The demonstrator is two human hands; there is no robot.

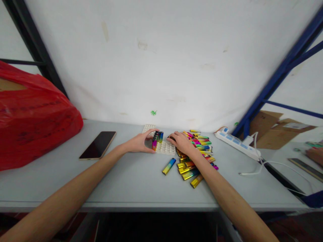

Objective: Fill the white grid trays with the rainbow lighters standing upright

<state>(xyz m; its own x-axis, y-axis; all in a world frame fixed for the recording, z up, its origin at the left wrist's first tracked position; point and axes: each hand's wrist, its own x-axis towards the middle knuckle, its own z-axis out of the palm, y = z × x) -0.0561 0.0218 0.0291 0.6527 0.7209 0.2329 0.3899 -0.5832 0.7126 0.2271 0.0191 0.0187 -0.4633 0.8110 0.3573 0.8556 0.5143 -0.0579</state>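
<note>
A white tray with round holes [165,148] lies on the grey table near the wall. A few rainbow-coloured sticks [156,139] stand upright in its left side. My left hand [140,142] curls around the tray's left edge and those standing sticks. My right hand [180,141] rests at the tray's right edge, fingers bent over the near end of a heap of rainbow and gold sticks [198,154]; what its fingers hold is hidden. One blue-and-yellow stick [169,166] lies alone in front of the tray.
A dark phone [98,145] lies left of the tray. A big red plastic bag [32,117] fills the left end. A white power strip [237,143] with a cable sits at the right. Another person's hand [314,155] shows at the far right.
</note>
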